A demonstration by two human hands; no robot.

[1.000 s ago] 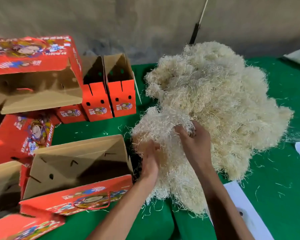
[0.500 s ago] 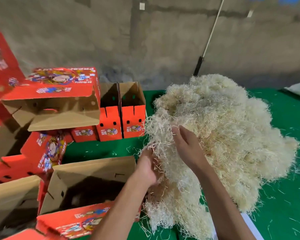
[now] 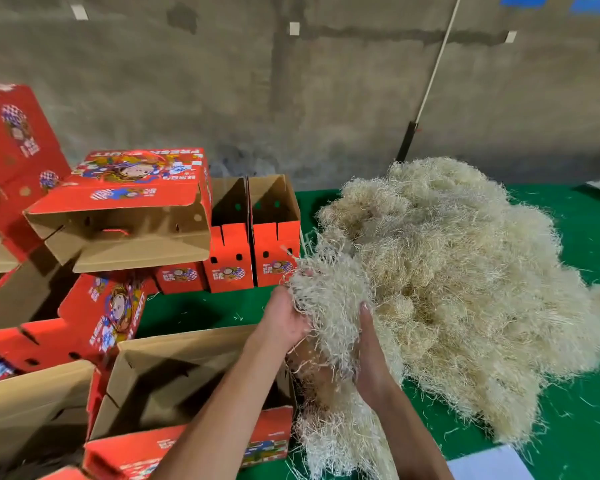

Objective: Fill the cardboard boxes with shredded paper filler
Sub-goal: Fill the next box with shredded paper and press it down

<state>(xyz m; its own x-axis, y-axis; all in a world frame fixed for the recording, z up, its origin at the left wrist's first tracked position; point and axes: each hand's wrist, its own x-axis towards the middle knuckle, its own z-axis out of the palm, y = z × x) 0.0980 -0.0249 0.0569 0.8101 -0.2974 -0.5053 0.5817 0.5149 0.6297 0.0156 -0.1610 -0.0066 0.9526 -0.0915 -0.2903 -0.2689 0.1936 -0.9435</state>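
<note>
Green cloth (image 3: 568,393) covers the work surface, which stands against a bare grey concrete wall (image 3: 222,81). A thin white rod with a black lower end (image 3: 426,95) leans against that wall behind the surface.

A large heap of pale shredded paper filler (image 3: 465,289) occupies the right half of the cloth. Loose strands lie scattered on the cloth around it.

The left hand (image 3: 286,320) grips a clump of filler (image 3: 329,306) at the near-left edge of the heap, fingers curled into the strands. The right hand (image 3: 371,355) presses against the right side of the same clump; its fingers are largely buried in the filler, so their curl cannot be determined. The clump is held between both hands, just beside the right rim of the nearest box.

An open cardboard box (image 3: 174,382), brown inside and red outside, stands directly in front of the person, left of the hands. No filler is visible inside it.

Two upright open boxes (image 3: 253,237) stand side by side farther back. Additional red printed boxes (image 3: 125,209) are stacked at angles on the left.

A white sheet (image 3: 489,465) lies at the near right edge.
</note>
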